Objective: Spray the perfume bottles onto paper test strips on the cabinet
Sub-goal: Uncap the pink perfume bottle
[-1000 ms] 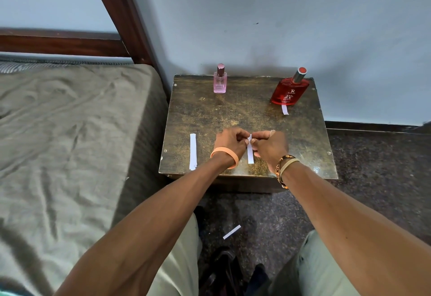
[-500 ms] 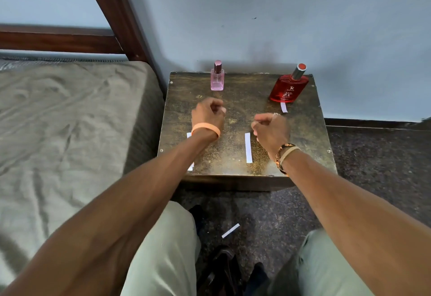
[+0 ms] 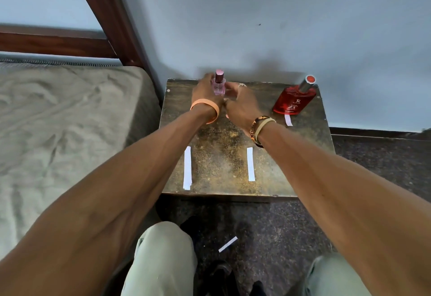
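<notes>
A small pink perfume bottle with a rose cap stands upright at the back of the cabinet. My left hand closes around its left side. My right hand lies against its right side, fingers spread toward the glass. A red perfume bottle with a silver cap stands at the back right, a short paper strip poking out from under it. Two white test strips lie flat near the front edge, the left strip and the middle strip.
A bed with a grey-green sheet adjoins the cabinet's left side, with its wooden frame behind. The pale wall runs right behind the bottles. Another paper strip lies on the dark floor between my knees.
Both hands left the middle strip lying on the cabinet and moved back to the pink bottle, closing in on it from either side.
</notes>
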A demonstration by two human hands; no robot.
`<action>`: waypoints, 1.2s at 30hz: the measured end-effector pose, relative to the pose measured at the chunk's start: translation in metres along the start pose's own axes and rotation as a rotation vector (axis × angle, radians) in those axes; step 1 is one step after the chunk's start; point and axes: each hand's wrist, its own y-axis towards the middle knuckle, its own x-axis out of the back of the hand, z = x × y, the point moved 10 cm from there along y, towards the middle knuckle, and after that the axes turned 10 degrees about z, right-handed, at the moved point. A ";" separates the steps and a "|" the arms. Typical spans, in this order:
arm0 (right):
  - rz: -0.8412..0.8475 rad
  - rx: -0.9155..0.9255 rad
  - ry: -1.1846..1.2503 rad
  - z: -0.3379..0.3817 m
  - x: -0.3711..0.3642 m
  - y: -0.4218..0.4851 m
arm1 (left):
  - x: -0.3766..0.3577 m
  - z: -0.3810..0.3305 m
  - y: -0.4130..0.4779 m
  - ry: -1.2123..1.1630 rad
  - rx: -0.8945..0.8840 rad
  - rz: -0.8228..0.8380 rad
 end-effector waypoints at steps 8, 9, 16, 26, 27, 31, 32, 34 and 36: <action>-0.037 0.016 -0.071 0.002 0.014 -0.012 | 0.002 0.006 -0.008 -0.035 -0.038 -0.027; -0.054 0.013 -0.104 0.002 0.019 -0.018 | -0.001 0.003 -0.015 -0.060 -0.072 0.001; -0.020 0.086 -0.152 0.000 0.043 -0.072 | -0.020 -0.025 -0.075 -0.286 -0.195 0.216; -0.128 0.055 -0.185 -0.001 0.106 -0.179 | -0.029 -0.111 -0.169 -0.400 -0.279 0.450; -0.147 0.047 -0.184 -0.005 0.112 -0.190 | -0.031 -0.121 -0.180 -0.404 -0.295 0.466; -0.231 0.013 -0.184 -0.018 0.128 -0.223 | -0.044 -0.149 -0.211 -0.314 -0.363 0.480; -0.237 0.013 -0.168 -0.021 0.130 -0.230 | -0.048 -0.152 -0.216 -0.286 -0.376 0.468; -0.234 0.020 -0.141 -0.024 0.132 -0.240 | -0.055 -0.156 -0.224 -0.235 -0.398 0.439; -0.221 0.023 -0.162 -0.026 0.132 -0.246 | -0.059 -0.157 -0.230 -0.159 -0.416 0.409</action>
